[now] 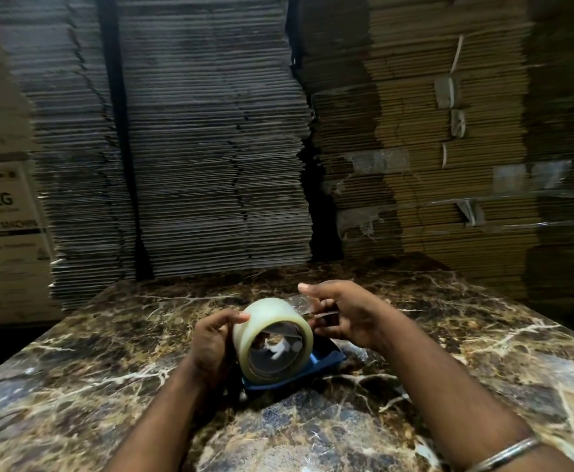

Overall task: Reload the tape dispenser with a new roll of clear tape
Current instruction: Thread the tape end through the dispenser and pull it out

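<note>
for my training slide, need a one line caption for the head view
Left hand steadies a clear tape roll on a blue dispenser while right hand pulls its loose end.

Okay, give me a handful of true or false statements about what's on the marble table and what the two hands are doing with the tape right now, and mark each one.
1. The tape roll sits on a blue dispenser. True.
2. The left hand rests flat on the marble table, away from the roll. False: it grips the roll's side.
3. The right hand pinches a strip of clear tape pulled from the roll. True.
4. The roll is brown packing tape. False: it is clear, whitish tape.
5. Stacks of flattened cardboard stand behind the table. True.
</note>
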A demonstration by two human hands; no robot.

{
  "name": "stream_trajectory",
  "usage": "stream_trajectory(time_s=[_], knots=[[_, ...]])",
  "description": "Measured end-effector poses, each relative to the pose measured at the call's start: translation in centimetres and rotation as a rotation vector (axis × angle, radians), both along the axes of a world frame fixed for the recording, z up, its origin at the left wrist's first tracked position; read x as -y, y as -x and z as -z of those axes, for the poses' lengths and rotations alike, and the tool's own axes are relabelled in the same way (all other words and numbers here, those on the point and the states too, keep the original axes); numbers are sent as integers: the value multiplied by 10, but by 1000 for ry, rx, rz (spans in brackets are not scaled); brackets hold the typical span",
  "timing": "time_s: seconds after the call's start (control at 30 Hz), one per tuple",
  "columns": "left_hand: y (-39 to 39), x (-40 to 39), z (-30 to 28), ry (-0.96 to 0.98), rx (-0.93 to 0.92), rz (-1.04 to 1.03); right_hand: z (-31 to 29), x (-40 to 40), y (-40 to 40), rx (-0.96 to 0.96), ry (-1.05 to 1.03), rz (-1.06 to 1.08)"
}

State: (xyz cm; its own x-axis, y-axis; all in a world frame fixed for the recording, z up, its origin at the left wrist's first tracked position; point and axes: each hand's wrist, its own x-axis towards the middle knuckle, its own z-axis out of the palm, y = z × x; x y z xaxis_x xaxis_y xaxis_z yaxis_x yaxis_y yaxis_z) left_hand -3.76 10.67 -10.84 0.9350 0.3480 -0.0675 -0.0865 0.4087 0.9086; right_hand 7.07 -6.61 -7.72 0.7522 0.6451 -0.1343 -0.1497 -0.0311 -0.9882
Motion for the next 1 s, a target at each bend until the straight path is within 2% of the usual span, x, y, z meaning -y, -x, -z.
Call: stream_trajectory(time_s=[0.3, 0.67, 1.0], knots=[[3, 1, -2, -52, -25, 104, 0, 1, 2, -117, -92, 36], [-1, -3, 5, -136, 7, 54, 3, 1, 1, -112, -115, 10], [-3, -5, 7, -152, 58, 42, -1, 3, 3, -244, -83, 24]])
